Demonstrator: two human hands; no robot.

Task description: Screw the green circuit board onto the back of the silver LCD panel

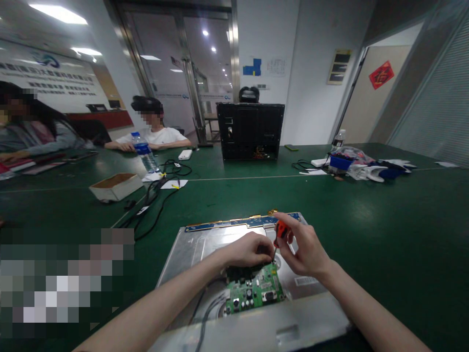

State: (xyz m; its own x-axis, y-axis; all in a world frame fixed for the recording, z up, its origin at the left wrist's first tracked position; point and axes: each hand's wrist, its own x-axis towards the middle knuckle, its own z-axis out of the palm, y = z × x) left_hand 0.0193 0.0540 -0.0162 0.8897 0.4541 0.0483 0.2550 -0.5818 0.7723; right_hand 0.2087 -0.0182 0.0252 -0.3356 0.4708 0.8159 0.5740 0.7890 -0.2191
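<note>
A metal display panel (198,249) lies flat on the green table in front of me, with a green circuit board (252,291) on its back. My right hand (306,249) grips a screwdriver (281,230) by its red and black handle. The shaft points down to the board's upper right corner. Close beside that tip, my left hand (249,248) bends its fingers over the board's top edge; whatever they may hold is hidden. Along the panel's far edge runs a narrow blue circuit strip (220,225). Grey cables (210,313) lead from the board's left side.
Beyond the panel stands a black monitor housing (251,131). At the left are an open box (116,187), black cables (152,195) and a water bottle (144,152). A blue bin (340,164) and gloves (381,171) lie at the right. Other people sit on the left side.
</note>
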